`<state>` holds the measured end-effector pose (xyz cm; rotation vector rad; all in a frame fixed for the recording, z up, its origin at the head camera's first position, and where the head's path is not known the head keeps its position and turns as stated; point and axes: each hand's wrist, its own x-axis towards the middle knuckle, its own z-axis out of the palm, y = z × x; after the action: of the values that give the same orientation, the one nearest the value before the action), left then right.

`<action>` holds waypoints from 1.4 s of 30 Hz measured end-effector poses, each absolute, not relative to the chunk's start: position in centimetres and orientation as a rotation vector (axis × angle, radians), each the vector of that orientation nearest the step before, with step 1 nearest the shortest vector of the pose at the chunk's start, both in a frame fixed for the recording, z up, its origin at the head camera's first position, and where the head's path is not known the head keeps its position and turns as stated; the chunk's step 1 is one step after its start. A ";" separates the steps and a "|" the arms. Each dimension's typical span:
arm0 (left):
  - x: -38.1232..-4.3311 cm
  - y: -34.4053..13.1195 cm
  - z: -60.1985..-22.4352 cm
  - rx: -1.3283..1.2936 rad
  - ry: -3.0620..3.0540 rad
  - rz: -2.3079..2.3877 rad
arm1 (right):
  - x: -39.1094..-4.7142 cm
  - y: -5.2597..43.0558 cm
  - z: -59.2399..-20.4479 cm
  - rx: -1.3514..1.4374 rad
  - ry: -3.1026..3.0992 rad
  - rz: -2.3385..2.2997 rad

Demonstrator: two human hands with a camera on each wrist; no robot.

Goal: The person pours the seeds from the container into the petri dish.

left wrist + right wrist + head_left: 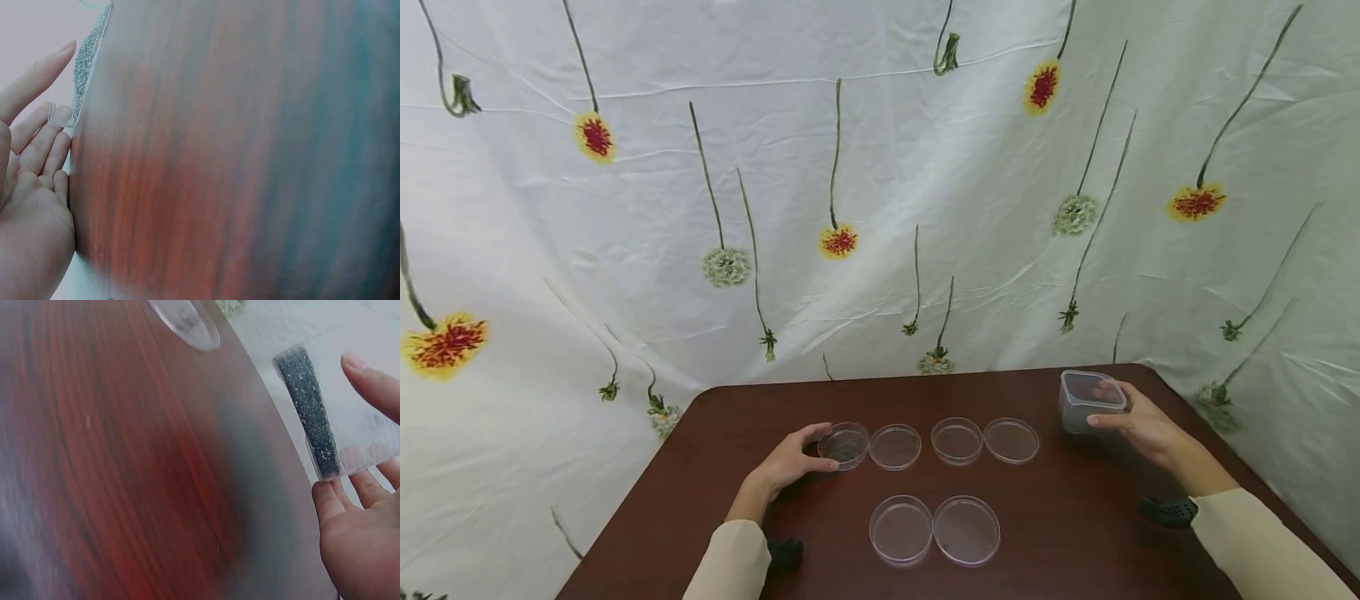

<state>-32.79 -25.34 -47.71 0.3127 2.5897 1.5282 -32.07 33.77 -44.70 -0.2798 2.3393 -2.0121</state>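
Sleeves (730, 560) cropped in head view, tabletop (187, 187) blurred in wrist views, grains (310, 409) too small to identify

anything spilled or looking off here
Nothing looks spilled: dark grains sit in the round clear dish and square clear plastic tub. Only the white flower-printed fabric backdrop seems odd, its blooms pointing down as if hung upside down.

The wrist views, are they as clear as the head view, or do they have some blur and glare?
Less clear: in the left wrist view, the tabletop looks smeared, bluish toward the right, with washed-out brightness behind the left hand; in the right wrist view, the tabletop is hazy, though the dark grains look distinct; in the head view, outlines are cleaner, with pale sheen on the cloth.
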 end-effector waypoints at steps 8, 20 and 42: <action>-32.6 -25.7 -47.4 0.311 2.605 1.515 | -31.2 36.0 -45.7 -0.282 2.372 -1.960; -32.6 -25.4 -47.5 0.294 2.601 1.521 | -30.9 37.9 -47.1 -0.303 2.404 -1.778; -32.8 -25.4 -47.6 0.316 2.593 1.518 | -31.0 38.1 -45.7 -0.353 2.321 -1.760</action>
<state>-32.84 -25.40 -47.64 0.3164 2.5927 1.5179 -30.99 38.09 -45.69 -0.3532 2.3206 -1.7601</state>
